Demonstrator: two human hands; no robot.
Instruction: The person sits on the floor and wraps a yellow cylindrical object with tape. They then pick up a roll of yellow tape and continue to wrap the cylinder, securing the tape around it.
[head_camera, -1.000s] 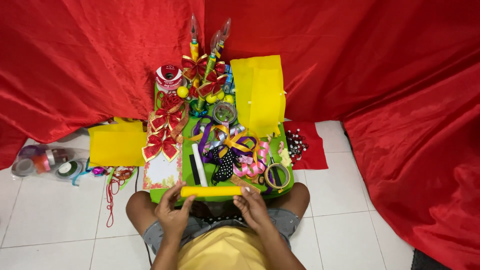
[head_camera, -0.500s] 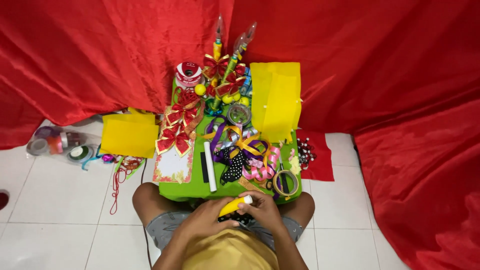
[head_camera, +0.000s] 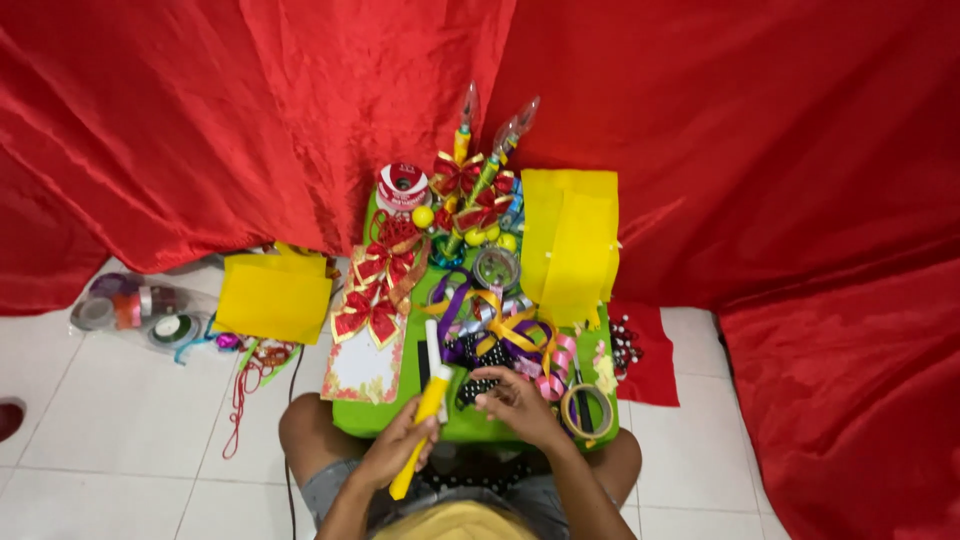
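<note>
Head view: left hand (head_camera: 397, 455) around yellow tube (head_camera: 421, 430)

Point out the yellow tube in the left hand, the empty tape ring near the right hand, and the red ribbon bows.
yellow tube (head_camera: 421, 428), head view, middle of its yellow body.
tape ring (head_camera: 587, 411), head view, on its rim's right edge.
red ribbon bows (head_camera: 366, 310), head view, centre of the nearest bow.

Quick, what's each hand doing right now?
Left hand: closed around a yellow stick with a white tip.
Right hand: over the green table's edge, fingers curled; whether it holds anything cannot be told.
</note>
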